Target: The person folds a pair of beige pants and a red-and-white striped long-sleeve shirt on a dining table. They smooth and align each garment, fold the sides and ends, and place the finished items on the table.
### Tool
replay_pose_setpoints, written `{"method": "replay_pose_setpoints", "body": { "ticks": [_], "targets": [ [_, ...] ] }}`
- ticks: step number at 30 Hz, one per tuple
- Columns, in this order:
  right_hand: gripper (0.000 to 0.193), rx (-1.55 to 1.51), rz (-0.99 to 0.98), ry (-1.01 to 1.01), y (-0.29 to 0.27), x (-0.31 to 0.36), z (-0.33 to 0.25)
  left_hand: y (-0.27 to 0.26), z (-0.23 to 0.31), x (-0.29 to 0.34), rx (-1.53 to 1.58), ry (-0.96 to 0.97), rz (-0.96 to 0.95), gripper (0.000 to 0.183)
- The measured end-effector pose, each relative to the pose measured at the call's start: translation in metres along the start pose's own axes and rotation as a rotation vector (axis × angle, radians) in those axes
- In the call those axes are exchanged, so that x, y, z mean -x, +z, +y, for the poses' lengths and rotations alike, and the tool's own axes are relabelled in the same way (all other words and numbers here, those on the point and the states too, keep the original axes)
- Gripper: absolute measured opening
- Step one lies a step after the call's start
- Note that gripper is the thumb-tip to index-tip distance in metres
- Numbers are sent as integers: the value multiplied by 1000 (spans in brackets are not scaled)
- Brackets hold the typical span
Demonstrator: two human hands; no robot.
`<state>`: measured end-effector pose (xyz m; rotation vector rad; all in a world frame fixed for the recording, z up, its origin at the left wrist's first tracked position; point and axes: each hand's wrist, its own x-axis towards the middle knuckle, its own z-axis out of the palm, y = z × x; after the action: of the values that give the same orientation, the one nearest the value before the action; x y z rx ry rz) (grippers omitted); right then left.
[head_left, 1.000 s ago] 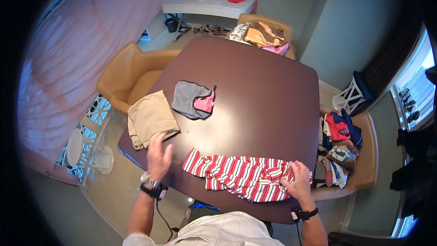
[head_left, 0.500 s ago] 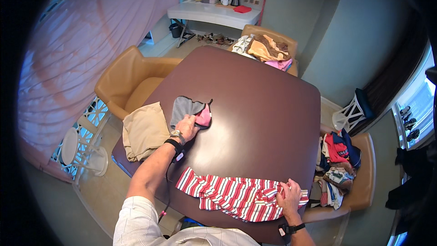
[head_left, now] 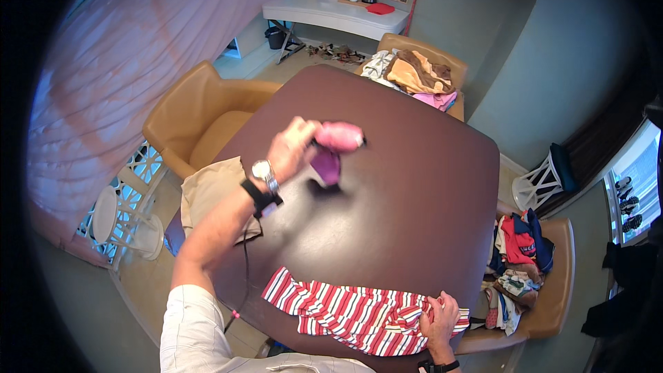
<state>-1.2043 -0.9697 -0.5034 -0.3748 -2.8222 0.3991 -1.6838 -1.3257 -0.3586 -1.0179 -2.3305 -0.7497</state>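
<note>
My left hand point(head_left: 293, 146) is raised above the dark brown table point(head_left: 414, 186) and grips a small pink and grey garment point(head_left: 333, 148), which hangs blurred from my fingers. My right hand point(head_left: 442, 316) rests near the table's front edge, clutching the right end of a red and white striped garment point(head_left: 345, 307) that lies spread along that edge. A folded tan garment point(head_left: 210, 190) lies at the table's left edge, under my left forearm.
A tan chair point(head_left: 197, 121) stands left of the table. A far chair point(head_left: 418, 72) and a right chair point(head_left: 525, 262) hold heaps of clothes. A white counter point(head_left: 338, 14) with a kettle runs along the back wall. A white stool point(head_left: 542, 179) stands at right.
My left hand went from the tan garment to the pink and grey one, took hold of it and lifted it off the table. My right hand stayed on the striped garment.
</note>
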Motion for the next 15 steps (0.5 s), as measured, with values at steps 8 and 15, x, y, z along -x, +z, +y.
{"method": "replay_pose_setpoints", "body": {
  "ticks": [8,15],
  "targets": [
    [52,-26,26,-6,-1,-5,-6,17,-136,-25,-257,-335,35,73],
    [52,1,49,-8,4,2,2,29,-27,89,-32,-196,-355,36]
  ]
}}
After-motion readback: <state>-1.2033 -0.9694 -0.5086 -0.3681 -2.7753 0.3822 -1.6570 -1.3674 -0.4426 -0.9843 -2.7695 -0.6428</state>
